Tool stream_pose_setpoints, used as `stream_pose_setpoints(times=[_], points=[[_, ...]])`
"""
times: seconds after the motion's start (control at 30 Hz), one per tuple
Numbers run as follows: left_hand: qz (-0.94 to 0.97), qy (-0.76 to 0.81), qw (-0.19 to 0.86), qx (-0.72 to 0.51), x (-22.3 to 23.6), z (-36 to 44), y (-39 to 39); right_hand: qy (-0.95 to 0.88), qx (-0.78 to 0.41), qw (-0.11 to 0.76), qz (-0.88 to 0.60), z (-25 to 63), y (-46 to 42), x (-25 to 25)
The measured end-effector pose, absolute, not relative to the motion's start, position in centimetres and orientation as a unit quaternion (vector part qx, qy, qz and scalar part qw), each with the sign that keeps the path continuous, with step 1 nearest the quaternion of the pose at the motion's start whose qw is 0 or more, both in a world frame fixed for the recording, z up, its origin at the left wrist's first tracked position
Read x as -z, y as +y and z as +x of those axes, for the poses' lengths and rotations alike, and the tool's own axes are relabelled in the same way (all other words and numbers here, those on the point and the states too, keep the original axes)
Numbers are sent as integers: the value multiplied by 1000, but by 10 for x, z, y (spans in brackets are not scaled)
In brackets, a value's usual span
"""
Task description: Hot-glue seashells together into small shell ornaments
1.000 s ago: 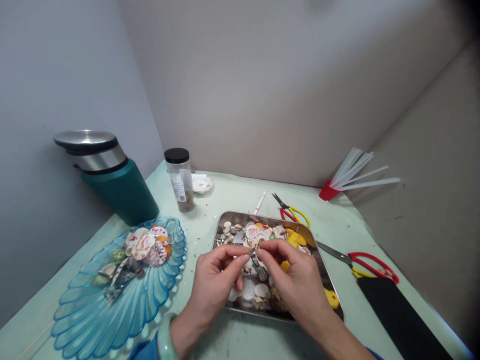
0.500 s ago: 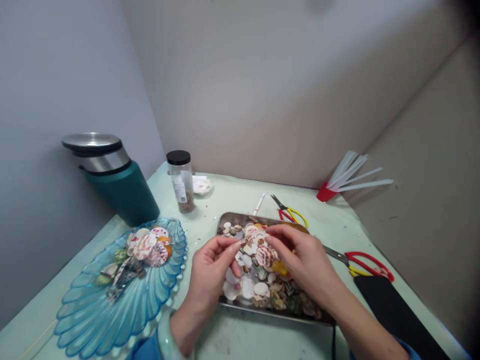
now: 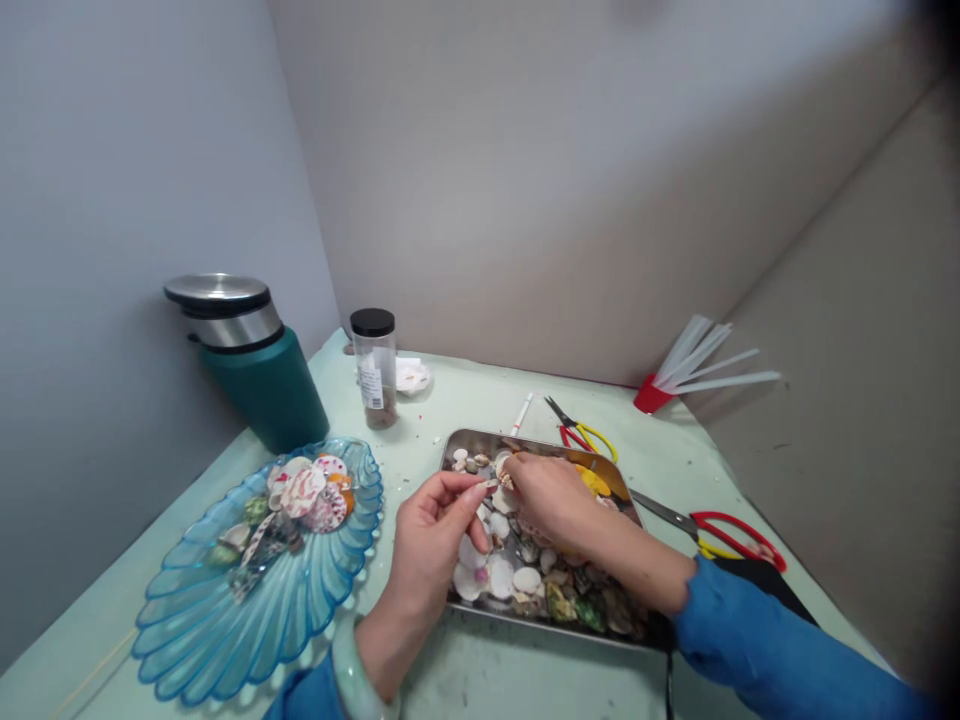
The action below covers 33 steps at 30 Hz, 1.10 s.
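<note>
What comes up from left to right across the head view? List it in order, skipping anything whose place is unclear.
Teal flask with a silver lid, clear cylindrical jar with a black lid, bare left hand, bare right hand, red cup of pale sticks.

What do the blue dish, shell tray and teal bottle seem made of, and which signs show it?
Blue dish: glossy glass or clear plastic; its ribs are see-through.
Shell tray: probably stainless steel, fairly shiny; its grey rim gleams.
Teal bottle: likely metal with a matte coating; dull body, bare silvery neck.
</note>
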<state>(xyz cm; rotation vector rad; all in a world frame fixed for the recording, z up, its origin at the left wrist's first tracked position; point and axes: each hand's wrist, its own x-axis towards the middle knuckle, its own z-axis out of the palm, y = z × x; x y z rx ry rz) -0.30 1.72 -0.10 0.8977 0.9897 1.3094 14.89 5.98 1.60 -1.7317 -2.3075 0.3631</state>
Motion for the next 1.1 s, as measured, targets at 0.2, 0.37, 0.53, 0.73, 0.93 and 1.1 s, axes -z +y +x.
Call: stream_pose_setpoints(times=[0.2, 0.37, 0.53, 0.73, 0.93, 1.1], points=[[376, 435, 592, -565, -1, -3, 15, -748, -261, 225, -567, 174, 39, -36], [386, 450, 580, -558, -1, -2, 15, -521, -574, 409, -482, 173, 18, -34], [393, 450, 579, -554, 2, -1, 15, -410, -677, 455, -408, 167, 11, -33], [399, 445, 586, -547, 5, -1, 14, -553, -524, 447, -469, 161, -2, -36], [400, 449, 583, -546, 3, 0, 13, -724, -144, 479, -475, 150, -8, -32], [391, 450, 599, -535, 1, 0, 13, -756, -103, 448, -465, 144, -4, -26]])
